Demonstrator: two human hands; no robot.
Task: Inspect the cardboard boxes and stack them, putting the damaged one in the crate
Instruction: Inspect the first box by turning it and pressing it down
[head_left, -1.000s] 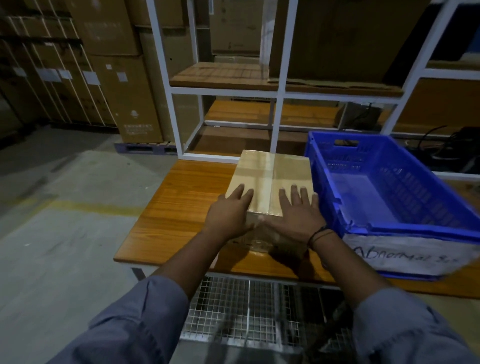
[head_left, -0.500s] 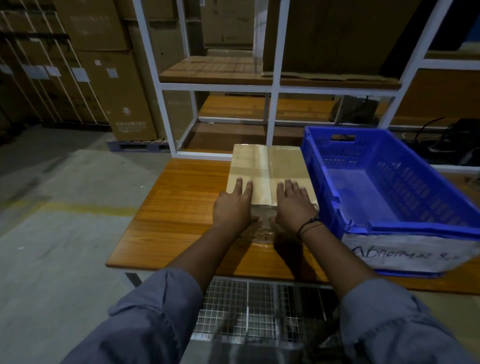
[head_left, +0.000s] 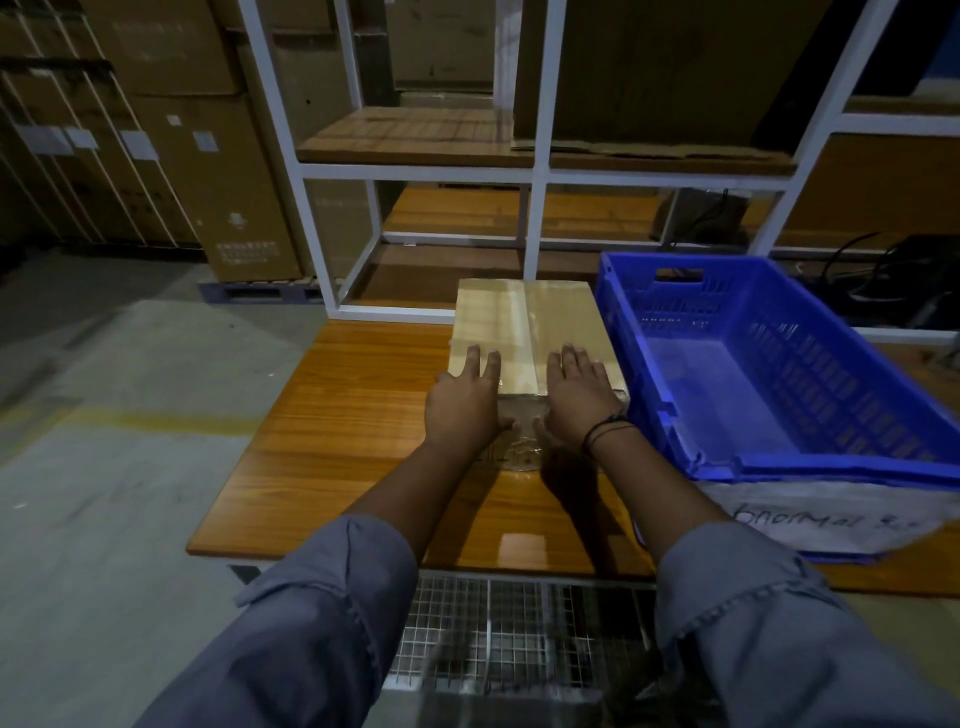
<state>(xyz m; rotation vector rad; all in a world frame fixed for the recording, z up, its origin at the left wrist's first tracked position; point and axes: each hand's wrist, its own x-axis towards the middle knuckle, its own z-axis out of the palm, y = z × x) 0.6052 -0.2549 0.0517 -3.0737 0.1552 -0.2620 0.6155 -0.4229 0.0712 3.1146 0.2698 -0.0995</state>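
Cardboard box (head_left: 524, 322) on the desk (head_left: 353, 415), toward its far edge and just beside the blue crate (head_left: 841, 465): in the last second I have turned it from skewed to square, which I judge settles it as a stack base. Its long axis and taped seam run from near edge to far edge. My left hand (head_left: 462, 402) and right hand (head_left: 579, 397) press flat on top, fingers straight, gripping nothing.

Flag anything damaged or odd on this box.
Nothing clearly damaged. The cardboard box looks flat on top under the left hand and right hand; only the tape on its near face looks crinkled.
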